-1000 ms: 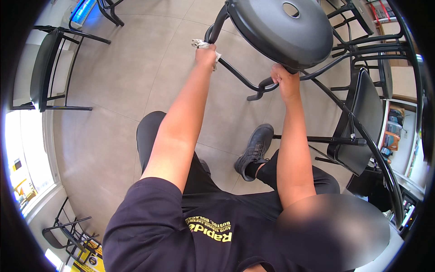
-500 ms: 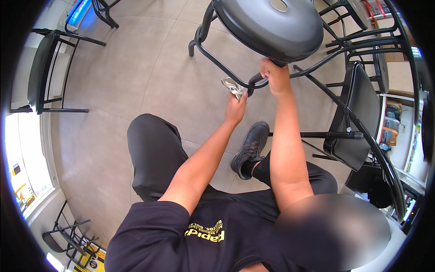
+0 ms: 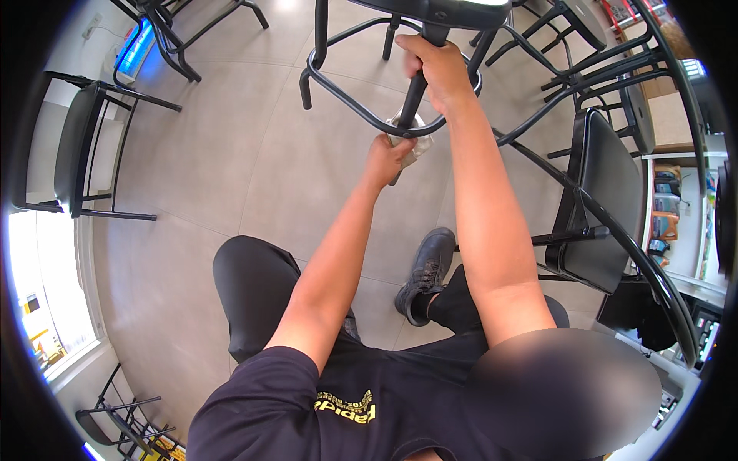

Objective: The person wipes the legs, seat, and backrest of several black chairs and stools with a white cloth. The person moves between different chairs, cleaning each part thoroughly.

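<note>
Your left hand [image 3: 388,160] gripped a cloth [image 3: 416,150] against the near leg [image 3: 413,100] of the stool [image 3: 457,14] in front of you, by its ring [image 3: 407,134]. Higher up, your right hand [image 3: 442,71] was wrapped round that leg. Work seemed partway along this leg; what was finished elsewhere couldn't be told.

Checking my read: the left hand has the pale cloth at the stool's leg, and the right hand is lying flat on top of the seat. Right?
Not quite: the head view shows the right hand gripping the leg below the seat. The left hand does have the pale cloth at that leg.
</note>
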`<state>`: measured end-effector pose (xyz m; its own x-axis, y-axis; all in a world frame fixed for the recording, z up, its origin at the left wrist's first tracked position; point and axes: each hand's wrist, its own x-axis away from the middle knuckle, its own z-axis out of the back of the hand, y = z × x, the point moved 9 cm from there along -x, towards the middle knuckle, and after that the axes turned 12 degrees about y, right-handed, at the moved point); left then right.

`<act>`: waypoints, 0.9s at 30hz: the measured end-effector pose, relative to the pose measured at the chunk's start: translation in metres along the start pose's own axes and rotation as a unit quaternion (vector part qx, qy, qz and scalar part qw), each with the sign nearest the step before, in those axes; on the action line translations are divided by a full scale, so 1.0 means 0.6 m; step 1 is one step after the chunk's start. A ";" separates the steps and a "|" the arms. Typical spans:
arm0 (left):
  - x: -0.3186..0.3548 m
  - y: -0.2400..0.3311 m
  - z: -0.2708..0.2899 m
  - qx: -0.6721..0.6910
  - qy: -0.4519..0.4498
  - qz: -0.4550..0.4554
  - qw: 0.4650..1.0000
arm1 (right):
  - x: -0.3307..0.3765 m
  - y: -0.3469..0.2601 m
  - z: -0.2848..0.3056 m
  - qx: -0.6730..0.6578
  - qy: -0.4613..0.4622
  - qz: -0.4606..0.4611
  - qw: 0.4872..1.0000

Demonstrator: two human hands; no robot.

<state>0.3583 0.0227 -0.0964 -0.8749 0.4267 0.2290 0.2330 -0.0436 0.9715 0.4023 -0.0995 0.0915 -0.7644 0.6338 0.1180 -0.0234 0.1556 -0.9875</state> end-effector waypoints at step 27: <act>0.043 -0.039 0.056 -0.246 0.106 -0.149 0.952 | -0.077 0.023 0.061 -0.035 0.191 -0.058 0.979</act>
<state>0.3443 0.0649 -0.1154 -0.9495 0.2961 -0.1041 -0.2198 -0.3903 0.8941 0.4140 -0.1543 0.0685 -0.4612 0.8443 0.2728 -0.0416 0.2865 -0.9572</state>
